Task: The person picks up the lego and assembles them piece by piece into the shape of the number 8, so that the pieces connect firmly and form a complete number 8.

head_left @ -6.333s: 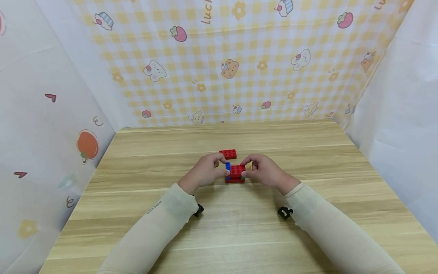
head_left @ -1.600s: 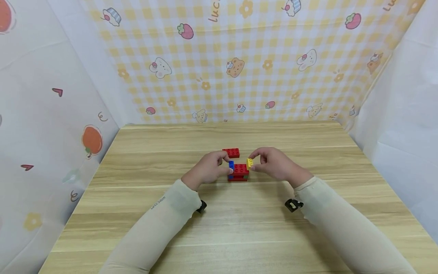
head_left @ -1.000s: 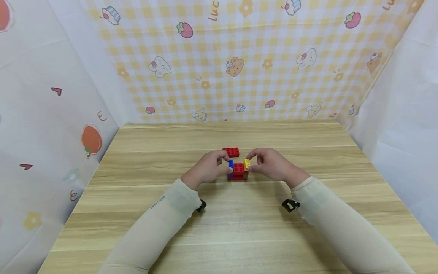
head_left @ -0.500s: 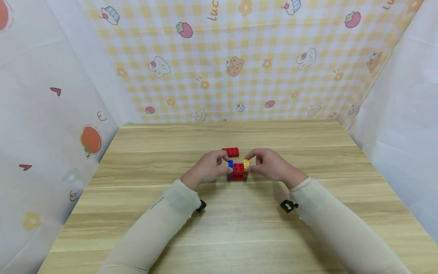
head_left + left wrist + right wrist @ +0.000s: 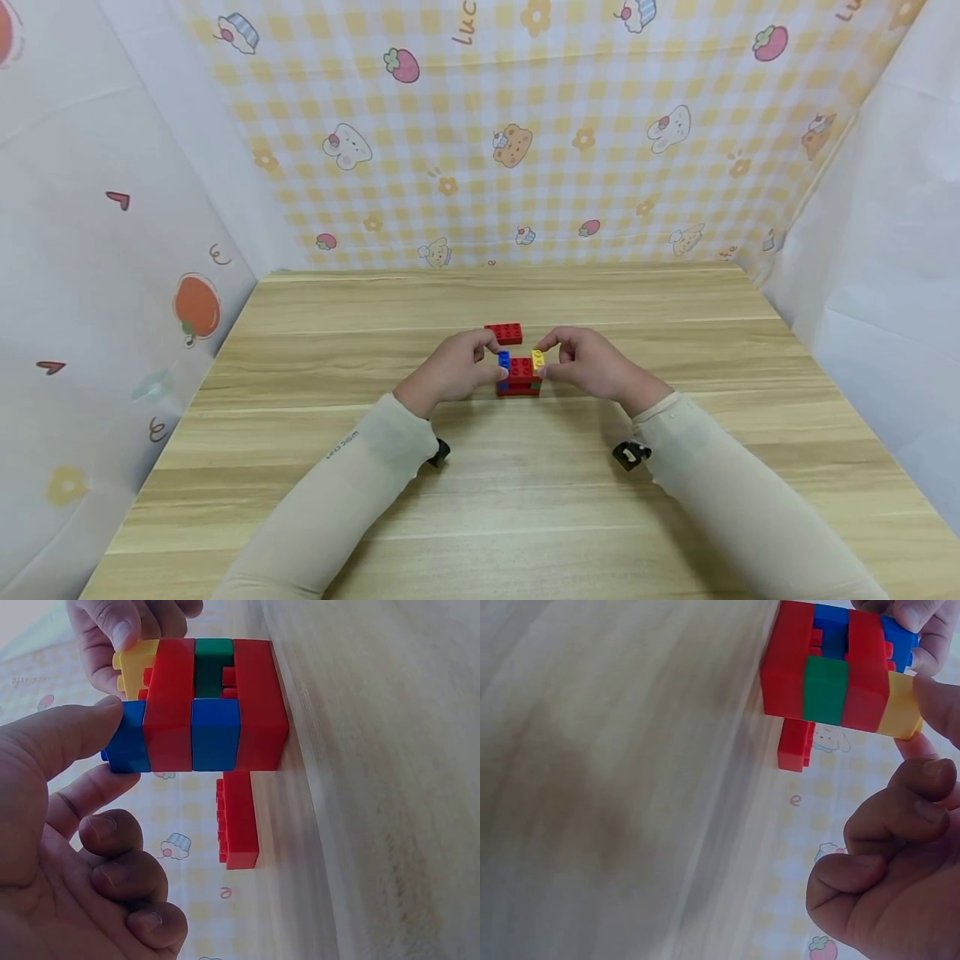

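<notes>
A small stack of toy building bricks stands on the table, with a red brick (image 5: 259, 712) at the bottom. Above it come a blue brick (image 5: 215, 735) and a green brick (image 5: 826, 690) at opposite ends, then another red brick (image 5: 865, 671). On top sit a blue brick (image 5: 129, 739) at the left end and a yellow brick (image 5: 901, 706) at the right end. My left hand (image 5: 452, 369) pinches the top blue brick between thumb and index finger. My right hand (image 5: 587, 365) pinches the yellow brick likewise, its other fingers curled below in the right wrist view.
A loose red brick (image 5: 508, 334) lies on the wooden table (image 5: 517, 500) just behind the stack. A checked yellow cloth (image 5: 480, 125) hangs behind the table's far edge, with white sheets at both sides.
My right hand has brought the yellow brick left from beside the stack onto the upper red brick's right end. My left hand has stayed on the blue brick.
</notes>
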A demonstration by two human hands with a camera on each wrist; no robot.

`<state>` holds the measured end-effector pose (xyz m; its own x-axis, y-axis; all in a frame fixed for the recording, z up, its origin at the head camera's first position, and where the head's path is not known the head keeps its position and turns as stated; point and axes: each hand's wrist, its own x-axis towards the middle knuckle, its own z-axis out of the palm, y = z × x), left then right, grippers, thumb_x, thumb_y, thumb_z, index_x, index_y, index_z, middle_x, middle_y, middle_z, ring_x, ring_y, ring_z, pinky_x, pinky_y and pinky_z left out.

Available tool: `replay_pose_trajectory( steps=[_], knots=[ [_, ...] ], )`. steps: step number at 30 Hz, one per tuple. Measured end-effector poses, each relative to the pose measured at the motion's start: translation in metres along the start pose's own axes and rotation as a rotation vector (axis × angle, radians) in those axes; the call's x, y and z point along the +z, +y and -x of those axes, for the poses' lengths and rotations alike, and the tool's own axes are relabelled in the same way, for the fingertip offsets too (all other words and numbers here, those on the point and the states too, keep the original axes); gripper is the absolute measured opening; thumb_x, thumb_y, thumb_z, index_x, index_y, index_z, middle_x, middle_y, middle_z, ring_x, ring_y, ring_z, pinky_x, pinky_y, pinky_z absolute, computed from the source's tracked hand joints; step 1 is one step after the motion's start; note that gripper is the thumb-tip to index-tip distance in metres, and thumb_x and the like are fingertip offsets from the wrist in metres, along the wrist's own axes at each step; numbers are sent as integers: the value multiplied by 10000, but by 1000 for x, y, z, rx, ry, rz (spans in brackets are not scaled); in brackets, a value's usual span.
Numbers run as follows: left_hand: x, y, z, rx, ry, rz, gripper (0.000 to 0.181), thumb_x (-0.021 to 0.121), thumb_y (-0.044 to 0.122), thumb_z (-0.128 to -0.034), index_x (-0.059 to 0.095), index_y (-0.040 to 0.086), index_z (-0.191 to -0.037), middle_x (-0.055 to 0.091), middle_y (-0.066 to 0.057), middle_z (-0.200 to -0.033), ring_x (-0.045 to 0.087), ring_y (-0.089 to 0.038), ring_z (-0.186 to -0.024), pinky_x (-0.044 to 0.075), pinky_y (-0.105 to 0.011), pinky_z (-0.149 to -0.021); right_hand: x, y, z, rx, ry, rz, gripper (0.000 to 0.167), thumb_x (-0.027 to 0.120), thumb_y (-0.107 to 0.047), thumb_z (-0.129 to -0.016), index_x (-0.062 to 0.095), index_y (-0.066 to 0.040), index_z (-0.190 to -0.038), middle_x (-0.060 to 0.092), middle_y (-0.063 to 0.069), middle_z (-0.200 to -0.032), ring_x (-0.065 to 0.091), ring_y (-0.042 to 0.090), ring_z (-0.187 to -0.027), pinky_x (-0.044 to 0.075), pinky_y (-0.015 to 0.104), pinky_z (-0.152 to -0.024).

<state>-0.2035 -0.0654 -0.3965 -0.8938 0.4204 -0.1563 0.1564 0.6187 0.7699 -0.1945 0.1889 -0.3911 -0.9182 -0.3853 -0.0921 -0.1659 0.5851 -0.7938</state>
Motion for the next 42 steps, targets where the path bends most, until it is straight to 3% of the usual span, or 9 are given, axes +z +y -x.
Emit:
replay_pose_trajectory(
  steps=[17,24,32,42],
  knots=[
    [-2,-3,0,3,6,51,271,820,269,-937,685,187,-1158,388,2,-728,382,-182,-606,335,-320,-594,3,4,1,21,-23,-89,270,758,-157,-982,674,-85,-1229,513,22,-726,428,164,-587,373,273,-534],
    [-12,-6,-1,20,16,101,412,817,332,-933,679,182,-1290,377,-1,-769,372,-188,-651,346,-336,-629,3,5,-1,15,-25,-89,265,755,-152,-981,673,-88,-1225,515,20,-733,430,166,-596,373,272,-541],
    [-21,-19,-17,80,113,154,441,736,296,-1013,633,122,-1405,317,5,-738,300,-190,-618,338,-351,-645,3,7,-1,26,-19,-93,263,757,-154,-981,669,-92,-1220,508,19,-731,434,171,-601,373,273,-540],
    [-23,-34,-38,-5,103,127,466,721,265,-1022,602,149,-1458,378,-13,-789,358,-187,-629,367,-344,-639,4,8,0,21,-22,-100,271,760,-150,-977,669,-82,-1223,506,18,-725,427,168,-594,366,272,-531]
  ],
)
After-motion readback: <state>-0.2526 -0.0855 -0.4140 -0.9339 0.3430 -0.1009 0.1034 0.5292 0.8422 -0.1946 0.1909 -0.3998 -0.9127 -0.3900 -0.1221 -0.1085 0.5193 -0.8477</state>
